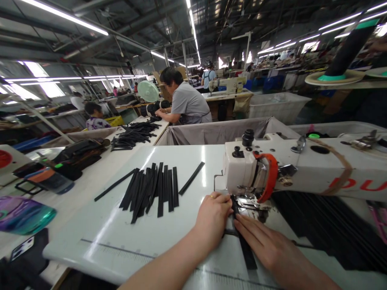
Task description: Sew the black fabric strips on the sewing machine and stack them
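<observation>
Black strip: lying on the sewing table, running from near to far between both hands, near end slanting a little to the right. Far part passing between the fingertips, up to the left side of the metal foot of the sewing machine; exact contact with needle or foot hidden.

Left hand: forearm entering from the near edge, slanting far and right. Back of hand up, fingers bent and close together, ring on one finger, tips at the left edge of the strip, just beside the foot. Grip narrow; thumb not seen, so cannot tell pinching from pressing.

Right hand: forearm entering from the near right, pointing far and left. Fingers nearly straight, held together, laid low over the right side of the strip, tips just nearer than the foot. Thumb hidden; cannot tell pinch from flat hold. Most of the free near length showing to the left of this hand.

Also noted: loose pile of short black strips on the table, well left of the hands, with single strips apart on either side. Longer black strips spread right, beneath the machine arm.
</observation>
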A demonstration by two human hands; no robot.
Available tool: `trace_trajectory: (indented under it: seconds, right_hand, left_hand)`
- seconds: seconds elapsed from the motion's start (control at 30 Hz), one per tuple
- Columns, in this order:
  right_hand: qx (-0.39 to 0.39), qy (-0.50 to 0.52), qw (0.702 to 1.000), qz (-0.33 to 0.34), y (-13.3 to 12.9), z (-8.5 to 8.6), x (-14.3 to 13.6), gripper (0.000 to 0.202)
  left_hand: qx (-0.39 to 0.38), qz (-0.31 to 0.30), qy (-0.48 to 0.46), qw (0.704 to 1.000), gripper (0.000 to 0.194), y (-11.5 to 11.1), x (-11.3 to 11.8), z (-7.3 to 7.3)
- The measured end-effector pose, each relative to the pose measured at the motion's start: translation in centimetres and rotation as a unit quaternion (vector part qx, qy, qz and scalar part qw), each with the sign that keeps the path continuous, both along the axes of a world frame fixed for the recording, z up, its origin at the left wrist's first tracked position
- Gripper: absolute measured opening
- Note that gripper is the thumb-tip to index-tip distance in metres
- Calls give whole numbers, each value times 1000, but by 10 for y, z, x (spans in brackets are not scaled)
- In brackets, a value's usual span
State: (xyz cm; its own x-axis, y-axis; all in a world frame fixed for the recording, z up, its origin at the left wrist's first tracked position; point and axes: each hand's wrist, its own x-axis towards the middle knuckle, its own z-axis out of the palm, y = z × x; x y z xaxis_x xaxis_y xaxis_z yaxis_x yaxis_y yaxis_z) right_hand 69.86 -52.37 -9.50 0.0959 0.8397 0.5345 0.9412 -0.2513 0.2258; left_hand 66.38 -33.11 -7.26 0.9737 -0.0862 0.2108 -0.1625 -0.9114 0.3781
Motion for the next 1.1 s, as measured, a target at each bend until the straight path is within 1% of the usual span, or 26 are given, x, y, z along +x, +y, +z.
trace_trajectory:
  seconds: [0.1, 0.23, 0.33, 0.47, 0.6, 0.73, 0.83, 0.97, 1.03, 1.1]
  right_hand:
    - [-4, 3, 1000, -30, 3, -6, -2, 53]
    - [-12, -1, 1000, -21, 4, -7, -2, 53]
    - [-11, -6, 1000, -12, 3, -5, -2, 52]
    - [-1, 4, 1000, -20, 5, -2, -2, 50]
    - [-7, 16, 999, -27, 9, 0, -1, 50]
    - [-5, 21, 1000, -21, 8, 2, 0, 50]
    - [-3, 39, 999, -23, 9, 4, 1, 51]
    - [6, 77, 996, -39, 11, 8, 4, 54]
    - [12, 94, 995, -27, 10, 11, 6, 53]
    - [22, 116, 993, -6, 7, 13, 6, 46]
  left_hand:
    - [5, 0, -4, 1000, 17, 0, -1, 0]
    - [11, -2, -4, 1000, 20, -2, -2, -3]
    - [20, 1, 0, 1000, 19, -3, -1, -5]
    - [38, 9, 6, 999, 16, -5, -1, -5]
    - [43, 17, 8, 999, 17, -7, 0, -3]
    - [53, 13, 5, 998, 18, -8, 0, -3]
    - [55, 16, 2, 998, 18, -8, -1, -2]
    - [54, 19, 3, 998, 17, -9, -2, 3]
    - [47, 20, 6, 999, 20, -10, -2, 5]
    - [32, 19, 4, 999, 20, -10, -2, 5]
